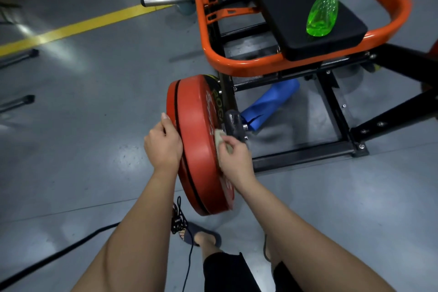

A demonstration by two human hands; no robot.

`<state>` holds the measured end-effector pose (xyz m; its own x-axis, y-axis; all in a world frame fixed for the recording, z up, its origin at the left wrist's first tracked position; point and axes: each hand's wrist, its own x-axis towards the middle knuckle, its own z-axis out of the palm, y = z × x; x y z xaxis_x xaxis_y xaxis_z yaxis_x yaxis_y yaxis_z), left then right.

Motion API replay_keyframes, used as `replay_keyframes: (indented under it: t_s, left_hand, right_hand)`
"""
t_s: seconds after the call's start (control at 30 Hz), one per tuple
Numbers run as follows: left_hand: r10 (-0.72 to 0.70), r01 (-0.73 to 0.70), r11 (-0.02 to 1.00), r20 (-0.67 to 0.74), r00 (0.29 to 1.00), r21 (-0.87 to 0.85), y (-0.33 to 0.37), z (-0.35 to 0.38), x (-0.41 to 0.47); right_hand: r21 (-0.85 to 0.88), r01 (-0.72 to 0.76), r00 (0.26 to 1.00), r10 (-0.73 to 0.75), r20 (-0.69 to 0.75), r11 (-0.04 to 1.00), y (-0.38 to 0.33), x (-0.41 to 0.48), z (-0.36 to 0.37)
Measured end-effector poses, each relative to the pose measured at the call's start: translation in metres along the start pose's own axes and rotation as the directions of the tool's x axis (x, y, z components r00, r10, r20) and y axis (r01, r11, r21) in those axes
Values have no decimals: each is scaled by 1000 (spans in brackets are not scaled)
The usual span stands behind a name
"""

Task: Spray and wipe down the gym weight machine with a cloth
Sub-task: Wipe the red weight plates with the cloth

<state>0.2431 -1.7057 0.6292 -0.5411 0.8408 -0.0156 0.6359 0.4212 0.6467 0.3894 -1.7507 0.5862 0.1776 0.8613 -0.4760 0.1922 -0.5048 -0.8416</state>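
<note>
Two red weight plates (199, 149) are seen edge-on at the centre of the frame, set side by side on the weight machine (237, 66), whose orange bar curves across the upper right. The outer plate's rim is gripped by the left hand (163, 143), with the thumb laid along the edge and the fingers curled against the far face. A pale cloth (219, 137) is pinched in the curled fingers of the right hand (233, 156) and pressed against the lettered face of the inner plate, just beside the black hub. A green spray bottle (322, 14) is stood upright on the black seat pad (279, 5) at the upper right, well apart from both hands. A blue roll (270, 104) is laid on the grey floor (94, 125) beneath the frame, right of the plates. A yellow line (83, 26) is painted across the upper left. A sandalled foot (201, 237) and a black cord (180, 218) are shown at the lower centre.
</note>
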Motion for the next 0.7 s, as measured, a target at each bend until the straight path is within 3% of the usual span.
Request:
replay_keyframes:
  t_s: [0.07, 0.17, 0.23, 0.33, 0.4, 0.53, 0.63, 0.7]
  left_hand:
    - [-16, 16, 1000, -9, 1000, -3, -1, 0, -4]
    - [-12, 12, 1000, -20, 1000, 4, -2, -1, -10]
    - [-18, 18, 1000, -7, 1000, -5, 1, -3, -14]
    - [3, -3, 1000, -12, 1000, 13, 0, -4, -16]
    - [2, -2, 1000, -4, 1000, 7, 1, -4, -16]
    - [-13, 13, 1000, -4, 1000, 27, 3, -4, -13]
    - [-8, 8, 999, -11, 1000, 32, 4, -4, -11]
    - [-7, 8, 999, -15, 1000, 34, 4, -4, -9]
  right_hand:
    - [122, 131, 991, -131, -3, 984, -19, -3, 0]
    - [127, 197, 979, -202, 30, 972, -6, -7, 4]
    - [26, 51, 992, -54, 117, 998, 28, -5, 0]
    - [-166, -206, 929, 246, 278, 964, 79, -4, -8]
    - [-112, -261, 926, 281, 251, 959, 96, -5, -5]
    - [69, -120, 992, 117, 53, 990, 38, -19, -2]
    - [235, 82, 995, -66, -75, 968, -14, -31, 4]
    - [257, 149, 986, -122, -117, 955, -28, -36, 15]
